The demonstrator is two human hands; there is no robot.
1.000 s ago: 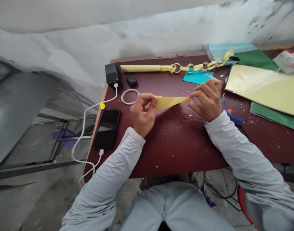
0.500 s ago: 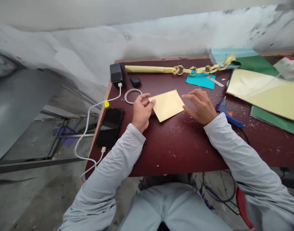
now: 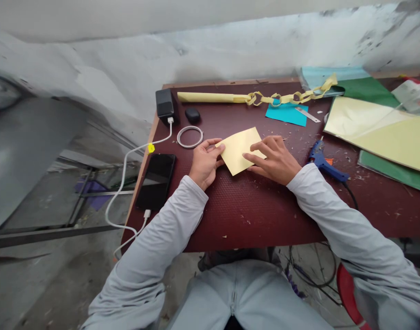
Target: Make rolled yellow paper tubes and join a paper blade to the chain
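In the centre of the frame, holds a pale yellow paper sheet (image 3: pixel 236 147) by its left corner with the left hand (image 3: pixel 204 164), thumb above and other fingers behind, closed narrowly on it. With the right hand (image 3: pixel 275 161), covers the right part of the same sheet, fingers parted and a little bent; cannot tell any firm grip there. Cannot tell either about contact between the sheet and the dark red table (image 3: pixel 251 211) under it.

Toward the upper centre of the frame, has on the table a rolled yellow paper tube (image 3: pixel 206 97), with a yellow paper chain (image 3: pixel 297 97) at its right end; joined or only touching, cannot tell which. Under this chain, shows a turquoise paper piece (image 3: pixel 285 114), with a thin metal blade (image 3: pixel 308 114) lying across its right edge. Right of the centre, near the right wrist, shows a blue glue gun (image 3: pixel 328 169) with a dark cord (image 3: pixel 350 195).

At the right side of the frame, has yellow sheets (image 3: pixel 381 137) partly covering green sheets (image 3: pixel 395 172). Left of the centre, has a white ring (image 3: pixel 190 146) near the left hand, and, farther up, a small black rounded case (image 3: pixel 192 114) beside a black charger (image 3: pixel 165 106). Below these, near the left table edge, has a black smartphone (image 3: pixel 156 181), plugged with a white cable (image 3: pixel 147 214).
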